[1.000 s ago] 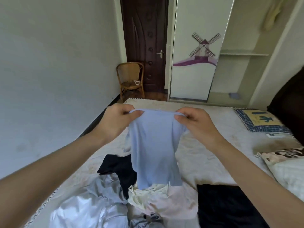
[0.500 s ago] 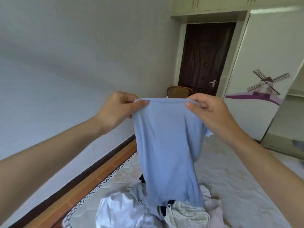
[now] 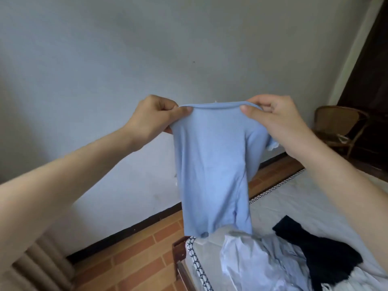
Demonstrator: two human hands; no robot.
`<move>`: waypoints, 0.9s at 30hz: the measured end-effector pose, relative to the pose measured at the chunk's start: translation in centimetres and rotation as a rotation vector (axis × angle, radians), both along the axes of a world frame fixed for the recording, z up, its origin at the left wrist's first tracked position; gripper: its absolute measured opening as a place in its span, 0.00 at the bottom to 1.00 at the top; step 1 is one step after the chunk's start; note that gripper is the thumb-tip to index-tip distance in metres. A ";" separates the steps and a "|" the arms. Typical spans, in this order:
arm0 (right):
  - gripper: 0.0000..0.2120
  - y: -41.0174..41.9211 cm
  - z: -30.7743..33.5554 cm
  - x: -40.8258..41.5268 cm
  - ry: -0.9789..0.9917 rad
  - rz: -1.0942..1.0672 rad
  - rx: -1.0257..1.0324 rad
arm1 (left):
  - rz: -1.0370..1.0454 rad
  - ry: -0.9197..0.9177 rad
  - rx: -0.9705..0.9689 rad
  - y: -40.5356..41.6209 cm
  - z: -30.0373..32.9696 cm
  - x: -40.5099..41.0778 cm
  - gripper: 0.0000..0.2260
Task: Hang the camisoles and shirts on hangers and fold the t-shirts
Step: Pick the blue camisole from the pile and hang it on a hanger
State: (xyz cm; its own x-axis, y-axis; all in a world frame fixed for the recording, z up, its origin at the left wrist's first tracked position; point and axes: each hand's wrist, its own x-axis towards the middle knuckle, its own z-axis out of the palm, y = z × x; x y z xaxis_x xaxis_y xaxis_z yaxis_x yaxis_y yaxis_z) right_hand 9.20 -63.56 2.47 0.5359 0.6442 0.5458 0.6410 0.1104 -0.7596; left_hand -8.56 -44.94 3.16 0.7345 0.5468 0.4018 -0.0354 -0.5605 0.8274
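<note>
Landmark: bed (image 3: 327, 198), lower right, patterned braid along its near edge, wooden corner post at its foot.
Wall (image 3: 105, 59): plain pale, left of and beyond the bed; dark skirting below it.
Floor (image 3: 134, 255): orange brick-pattern tiles, left of the bed.
Left hand (image 3: 154, 117): raised above the bed's left edge, thumb and curled fingers pinching one shoulder of the light blue t-shirt (image 3: 212, 164).
Light blue t-shirt: held up in the air by both shoulders, neckline stretched between the hands, body hanging straight, hem just over the bed's corner and the pale clothes.
Right hand (image 3: 275, 122): level with the left, over the bed, thumb and fingers pinching the other shoulder; a sleeve bunches behind it.
On the bed: a crumpled pale blue-white garment (image 3: 258, 263) near the foot; a dark navy garment (image 3: 323, 248) lying partly over it, to its right. Which kind each is, cannot tell.
Chair (image 3: 340, 127): wicker, beyond the bed's far end, beside the dark door (image 3: 371, 70).
Change: the view has swung left since half a second ago; the wardrobe with the windmill is gone from sight, more wall and floor show. Both hands keep the same pinch on the t-shirt, set a little wider apart.
</note>
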 end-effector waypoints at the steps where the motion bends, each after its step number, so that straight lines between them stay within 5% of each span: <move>1: 0.07 1.8 -0.2 -0.7 0.000 0.019 -0.006 | 0.019 0.002 -0.020 1.4 -0.3 -1.0 0.22; 15: 0.06 22.8 -2.8 -6.2 0.020 0.321 -0.131 | 0.362 0.074 -0.142 16.9 -4.8 -10.6 0.18; 27: 0.05 40.5 -2.0 -1.3 0.007 0.435 -0.178 | 0.407 0.188 -0.059 32.3 -2.7 -7.2 0.15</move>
State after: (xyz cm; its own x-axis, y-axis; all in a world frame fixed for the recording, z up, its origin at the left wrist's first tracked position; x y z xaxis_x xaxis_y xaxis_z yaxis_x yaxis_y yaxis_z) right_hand 7.88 -23.08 0.44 0.1989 0.8928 0.4041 0.5590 0.2354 -0.7951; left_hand -15.71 -12.66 0.50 0.5124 0.8241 0.2414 0.3322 -0.4494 0.8293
